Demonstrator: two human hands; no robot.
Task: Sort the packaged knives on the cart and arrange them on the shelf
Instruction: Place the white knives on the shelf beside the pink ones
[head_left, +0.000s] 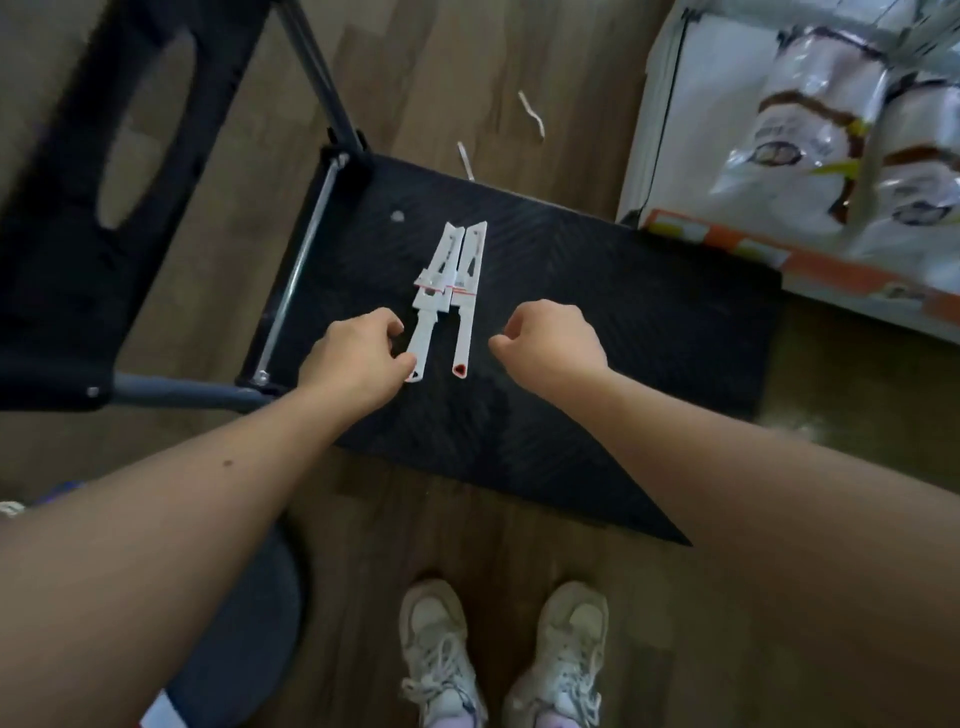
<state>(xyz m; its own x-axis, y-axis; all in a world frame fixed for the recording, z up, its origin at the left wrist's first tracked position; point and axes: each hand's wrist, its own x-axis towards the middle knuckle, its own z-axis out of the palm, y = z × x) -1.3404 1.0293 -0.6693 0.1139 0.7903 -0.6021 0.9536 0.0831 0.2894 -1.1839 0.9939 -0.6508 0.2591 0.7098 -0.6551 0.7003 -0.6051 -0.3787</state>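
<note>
two-handed, reaching down over the low black cart (623, 322) and working on the packaged knives lying flat on its deck. pinching the handle end of the left knife (428, 306) between the thumb and curled fingers of the left hand (358, 358), probably taking it there because the handle is sticking out past the card sleeve and offering a narrow, safe grip well away from the blade. holding the right hand (550, 340) just beside the right knife (467, 301) but apart from it, fingers curled in and gripping nothing; likely hovering there ready for that second handle.

seeing both knives lying side by side, nearly touching at the sleeves, with long axes running almost parallel and straight away from the body. pointing the blade ends toward the far edge of the cart, and the handle ends, each with a small hanging hole, back toward the shoes (436, 644). noticing a second sleeve edge peeking out crooked at the left knife, so possibly looking at a stack there, though not telling for certain.

judging the sorting as being under way on the deck, with neither knife going yet to the shelf (727, 249) at the right, already carrying white bags (831, 130). expecting handles facing the body to be making each pickup easy.
</note>
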